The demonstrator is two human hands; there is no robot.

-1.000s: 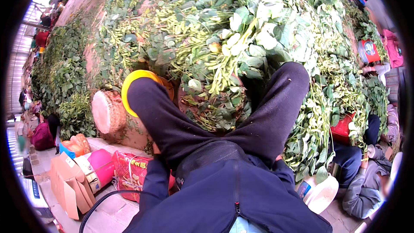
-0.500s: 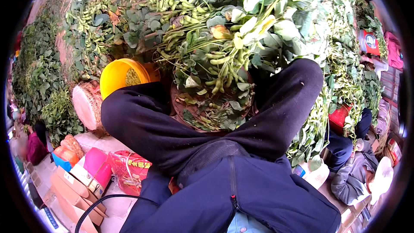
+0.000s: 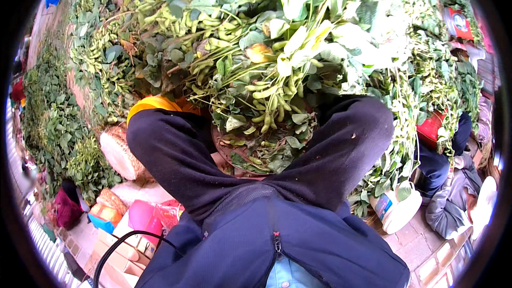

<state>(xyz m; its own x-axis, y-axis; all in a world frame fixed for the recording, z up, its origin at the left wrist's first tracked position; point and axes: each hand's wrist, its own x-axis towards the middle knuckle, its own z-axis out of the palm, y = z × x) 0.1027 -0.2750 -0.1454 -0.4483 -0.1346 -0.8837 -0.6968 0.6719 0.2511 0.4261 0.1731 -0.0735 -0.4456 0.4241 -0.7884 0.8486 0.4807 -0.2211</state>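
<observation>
Neither hand shows, so I cannot tell their grip; bean pods [image 3: 265, 94] look light, firm, easily pinched mid-pod.

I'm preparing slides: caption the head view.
Leafy green podded plants heaped before dark trousered knees, a bright yellow bucket partly hidden behind the left one.

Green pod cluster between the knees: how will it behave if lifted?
The pod cluster would likely flop, since its pods hang from slender stems. It may also snag: stems and leaves overlap in the leafy pile behind.
</observation>
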